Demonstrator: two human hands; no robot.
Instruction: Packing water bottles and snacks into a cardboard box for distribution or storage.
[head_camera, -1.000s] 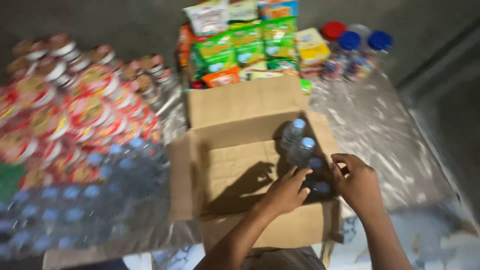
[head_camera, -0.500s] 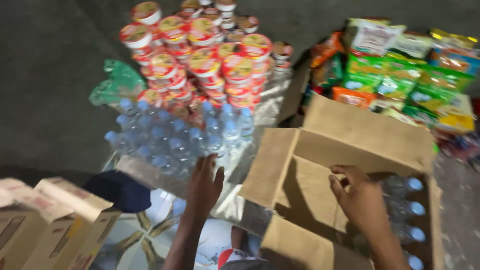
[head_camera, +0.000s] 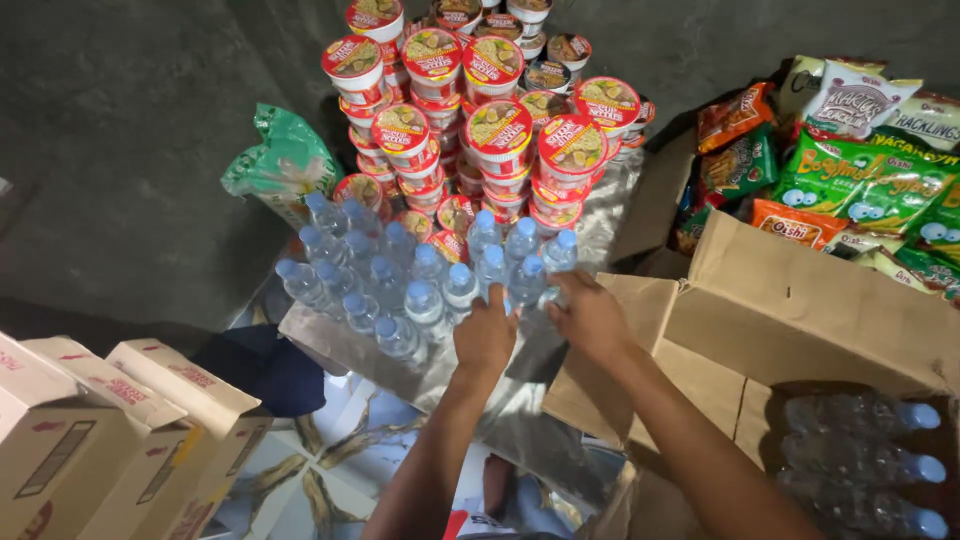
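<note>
Fingers of the left hand (head_camera: 486, 335) and right hand (head_camera: 590, 318) curl around blue-capped water bottles (head_camera: 527, 282) at the near edge of the bottle cluster (head_camera: 400, 275), with stacked noodle cups (head_camera: 480, 110) behind and an open cardboard box (head_camera: 790, 320) just to the right.

Your left hand (head_camera: 487, 335) and right hand (head_camera: 590, 318) sit side by side at the near edge of the water bottles (head_camera: 420, 270), which stand upright in a cluster. Behind the bottles: stacked noodle cups (head_camera: 480, 110). Left of the cups, a plastic bag (head_camera: 280, 165). To your right, an open carton (head_camera: 790, 320) with bottles lying in it (head_camera: 860, 460). Behind the carton, snack packets (head_camera: 850, 170). At near left, closed boxes (head_camera: 100, 430).
</note>
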